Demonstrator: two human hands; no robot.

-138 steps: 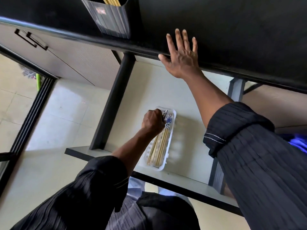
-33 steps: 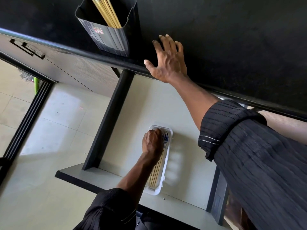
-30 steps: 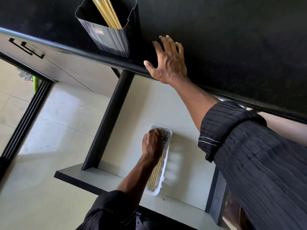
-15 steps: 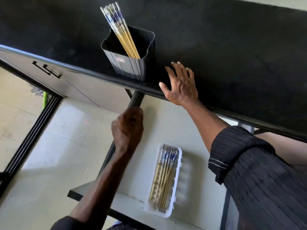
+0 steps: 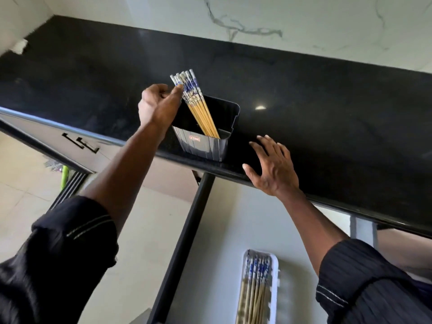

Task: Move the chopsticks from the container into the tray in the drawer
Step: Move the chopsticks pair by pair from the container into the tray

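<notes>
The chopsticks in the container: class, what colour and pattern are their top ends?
White with a blue pattern on the chopsticks, above yellowish shafts; head view, the only one.

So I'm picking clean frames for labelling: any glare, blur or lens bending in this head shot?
Head view: a small bright glare spot sits on the black countertop; the wide lens bows the counter's edge; the tray is cut off by the bottom edge; the left hand at the chopsticks looks reasonably sharp.
</notes>
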